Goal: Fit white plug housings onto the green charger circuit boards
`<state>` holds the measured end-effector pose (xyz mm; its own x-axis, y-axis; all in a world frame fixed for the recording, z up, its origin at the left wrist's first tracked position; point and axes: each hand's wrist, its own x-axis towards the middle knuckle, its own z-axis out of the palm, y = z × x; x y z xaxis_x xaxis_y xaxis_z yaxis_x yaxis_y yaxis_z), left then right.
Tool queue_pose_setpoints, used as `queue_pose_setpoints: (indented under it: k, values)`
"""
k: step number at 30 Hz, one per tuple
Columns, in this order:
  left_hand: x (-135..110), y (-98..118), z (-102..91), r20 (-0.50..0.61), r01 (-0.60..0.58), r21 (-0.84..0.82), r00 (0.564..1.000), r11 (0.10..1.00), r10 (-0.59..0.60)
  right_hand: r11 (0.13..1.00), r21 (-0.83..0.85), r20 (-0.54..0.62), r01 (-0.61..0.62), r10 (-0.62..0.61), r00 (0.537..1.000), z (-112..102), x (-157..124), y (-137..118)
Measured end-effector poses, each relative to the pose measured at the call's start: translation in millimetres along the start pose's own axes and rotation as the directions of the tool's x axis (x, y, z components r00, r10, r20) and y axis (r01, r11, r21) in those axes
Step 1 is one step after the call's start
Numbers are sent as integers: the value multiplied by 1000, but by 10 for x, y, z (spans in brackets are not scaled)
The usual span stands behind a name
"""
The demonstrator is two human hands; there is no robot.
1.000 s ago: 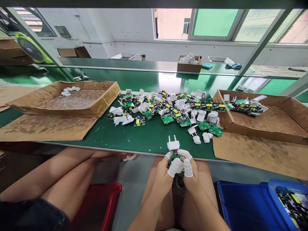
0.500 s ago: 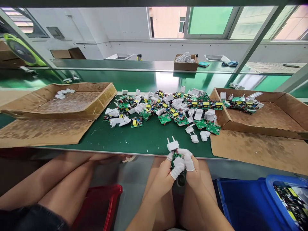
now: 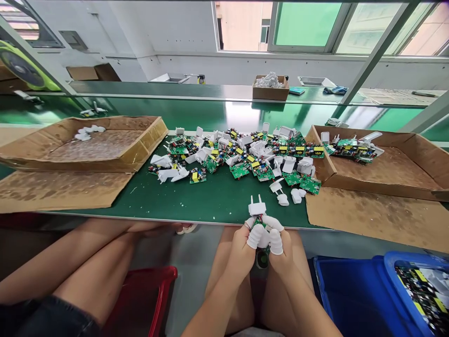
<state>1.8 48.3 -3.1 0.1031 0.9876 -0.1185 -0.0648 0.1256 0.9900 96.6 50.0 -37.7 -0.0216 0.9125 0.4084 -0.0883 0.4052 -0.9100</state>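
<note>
Left hand (image 3: 245, 241) and right hand (image 3: 281, 245) grasp a green circuit board (image 3: 258, 223) with a white two-pin plastic plug (image 3: 257, 208).
The plug juts over the green desk's (image 3: 196, 203) front edge; a strip of open surface separates it from the mixed heap of boards and casings (image 3: 242, 157).

Head view, forward-down (over bench (image 3: 196, 202))

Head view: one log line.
left hand: holding board | right hand: holding board | plug: prongs toward pile | pile: on table
</note>
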Motion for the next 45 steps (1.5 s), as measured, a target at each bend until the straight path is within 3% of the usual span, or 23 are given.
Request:
queue_pose_setpoints:
  k: [5, 9, 11, 13, 15, 17, 19, 20, 22, 23, 24, 26, 28, 30, 32, 34, 36, 38, 40, 42, 45]
  values:
    - [32, -51, 70, -197, 81, -284, 970, 955, -141, 984, 62, 154, -165, 154, 976, -20, 39, -16]
    - [28, -53, 67, -135, 185, -374, 958, 909, -251, 981, -16, 283, -194, 191, 940, -116, 78, -60]
    - [19, -40, 37, -79, 187, -321, 972, 928, -223, 983, 6, 319, -181, 169, 933, -177, 93, -66]
    - [-5, -21, -14, -54, 125, -241, 988, 962, -142, 987, -15, 273, -160, 158, 949, -228, 114, -76]
    - [-47, -4, -79, -79, 45, -154, 995, 987, -58, 977, -190, 185, -99, 135, 973, -256, 151, -119]
    - [-94, -4, -138, -49, -8, -106, 999, 994, 3, 874, -486, 161, 22, 65, 985, -252, 205, -209]
    - [-121, -23, -166, 59, -21, -168, 998, 986, 32, 702, -679, 295, 215, -7, 955, -227, 264, -329]
    - [-120, -33, -166, 100, -4, -234, 995, 972, 29, 646, -693, 395, 322, -34, 918, -217, 292, -385]
    - [-92, -42, -143, 74, 51, -376, 997, 925, -25, 660, -602, 536, 450, -84, 840, -231, 334, -460]
    - [-67, -36, -128, 26, 82, -427, 997, 901, -79, 696, -573, 519, 433, -101, 849, -261, 349, -471]
    - [-38, -23, -114, -28, 109, -463, 990, 880, -137, 718, -592, 429, 366, -103, 897, -305, 362, -460]
    - [16, 15, -101, -128, 128, -510, 967, 851, -222, 675, -730, 114, 109, -38, 993, -411, 391, -383]
    - [54, 47, -107, -202, 114, -532, 945, 839, -257, 481, -867, -133, -131, 31, 991, -492, 434, -250]
    - [70, 57, -120, -239, 99, -530, 936, 842, -260, 264, -946, -173, -186, 70, 982, -518, 487, -97]
    - [68, 44, -129, -230, 107, -513, 939, 852, -256, 155, -976, -146, -155, 71, 987, -506, 527, 37]
    - [58, 16, -130, -200, 127, -498, 946, 858, -257, 209, -970, -120, -126, 38, 992, -497, 535, 108]
    - [51, -17, -123, -183, 142, -453, 951, 880, -248, 443, -893, -91, -73, -20, 996, -503, 500, 86]
    - [49, -42, -112, -193, 140, -333, 958, 933, -212, 730, -683, -72, -1, -66, 995, -505, 426, -31]
    - [48, -47, -98, -227, 86, -165, 966, 983, -123, 897, -437, -45, 71, -101, 994, -478, 331, -205]
    - [35, -30, -85, -240, 24, -21, 970, 999, -28, 919, -369, 1, 141, -151, 989, -411, 242, -375]
    - [-8, -7, -79, -229, -2, 189, 972, 982, 46, 822, -529, 64, 211, -209, 976, -268, 168, -502]
